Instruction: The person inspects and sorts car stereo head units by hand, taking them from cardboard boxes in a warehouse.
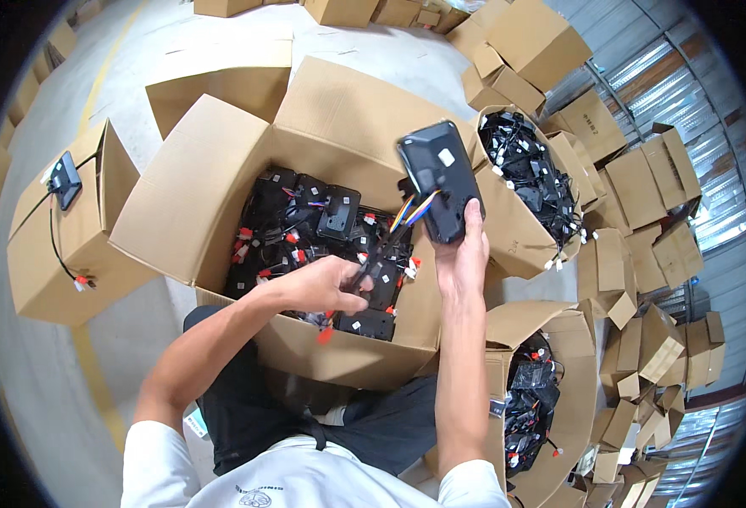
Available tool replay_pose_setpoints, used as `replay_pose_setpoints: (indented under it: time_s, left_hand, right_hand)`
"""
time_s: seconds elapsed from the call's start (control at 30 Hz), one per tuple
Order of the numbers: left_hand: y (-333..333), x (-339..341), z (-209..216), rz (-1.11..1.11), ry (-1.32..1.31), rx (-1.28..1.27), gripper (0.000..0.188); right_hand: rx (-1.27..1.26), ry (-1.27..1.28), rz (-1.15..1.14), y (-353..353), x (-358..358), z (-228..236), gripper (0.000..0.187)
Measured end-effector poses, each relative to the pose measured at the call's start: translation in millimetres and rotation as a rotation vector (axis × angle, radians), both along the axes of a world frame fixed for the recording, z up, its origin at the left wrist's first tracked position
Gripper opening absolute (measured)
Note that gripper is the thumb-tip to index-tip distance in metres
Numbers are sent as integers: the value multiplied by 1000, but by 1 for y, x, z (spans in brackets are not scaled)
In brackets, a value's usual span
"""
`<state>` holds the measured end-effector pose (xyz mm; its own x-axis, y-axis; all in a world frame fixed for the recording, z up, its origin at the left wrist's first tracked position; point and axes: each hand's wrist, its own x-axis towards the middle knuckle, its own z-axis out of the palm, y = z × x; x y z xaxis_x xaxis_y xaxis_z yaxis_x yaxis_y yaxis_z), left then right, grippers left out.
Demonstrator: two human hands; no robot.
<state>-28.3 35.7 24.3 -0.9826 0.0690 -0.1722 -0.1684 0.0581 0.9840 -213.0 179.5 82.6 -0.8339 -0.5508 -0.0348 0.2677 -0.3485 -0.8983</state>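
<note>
My right hand (461, 261) grips the lower end of a flat black plastic device (452, 186), holding it up over the right side of an open cardboard box (339, 360). The device has rounded corners and a small white label. Yellow, white and blue wires leave its side and gather into a black cable (381, 251). My left hand (332, 285) is closed round this cable above the box; a blurred red connector (326, 332) hangs below the fingers. Inside the box lie several similar black devices (337, 212) with cables and red and white plugs.
An open box of black cables (530, 161) with white plugs stands at the right, and another box of black parts (532, 394) below it. At the left, one wired device (66, 180) rests on a carton (68, 254). Stacked cartons (644, 203) line the far right.
</note>
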Motion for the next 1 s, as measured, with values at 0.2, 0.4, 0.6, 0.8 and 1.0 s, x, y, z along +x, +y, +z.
replay_pose_setpoints:
  time_s: [0.2, 0.4, 0.6, 0.8, 1.0]
  left_hand:
    - [-62, -24, -40, 266, -144, 669, 19]
    - [-111, -36, -43, 590, 275, 1001, 72]
    - [-114, -35, -51, 777, 136, 660, 78]
    - [-117, -34, -50, 774, 126, 588, 75]
    - [-111, -34, -45, 773, 124, 529, 72]
  right_hand:
    - [136, -707, -218, -3, -89, -163, 46]
    - [154, -732, -372, -48, -74, -261, 43]
    - [281, -607, -299, -89, -64, -315, 63]
    - [302, -602, -363, -104, -62, -325, 70]
    - [267, -628, -390, -102, -51, -322, 70]
